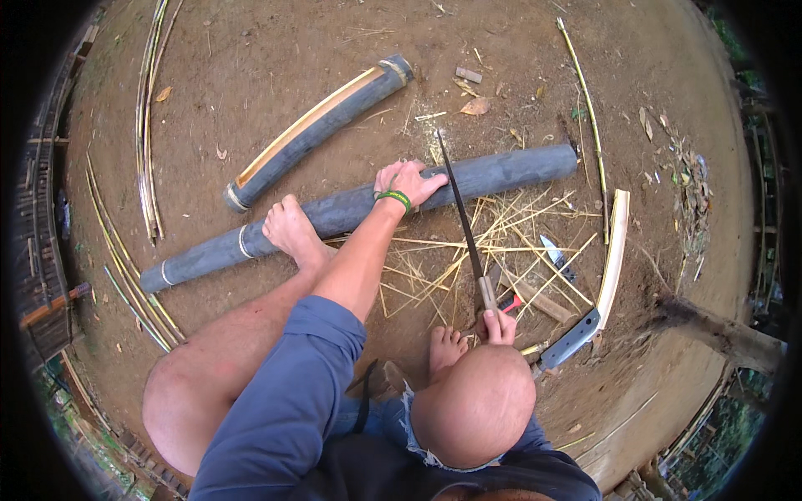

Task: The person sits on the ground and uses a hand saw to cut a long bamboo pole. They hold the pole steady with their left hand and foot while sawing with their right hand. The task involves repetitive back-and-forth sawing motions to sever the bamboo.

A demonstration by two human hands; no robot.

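A long dark bamboo pole (518, 167) lies slantwise on the dirt in front of me. My left hand (405, 184) bears down on its top, fingers curled over the far side and thumb pointing right. My bare left foot (292, 230) rests on the same pole, left of that hand. Low down beside my right knee, my right hand (499, 326) is closed round the light handle of a saw (468, 230). Its narrow dark blade crosses the pole just right of my left thumb, and the tip reaches past the far side. Pale sawdust is scattered near the tip.
Beyond the pole lies a bamboo section (313, 125) with a long opening cut in it. Thin bamboo strips (434, 267) litter the ground near the saw, with a knife (553, 252) among them. A large dark-handled blade (571, 341) and a split bamboo piece (616, 250) lie at right.
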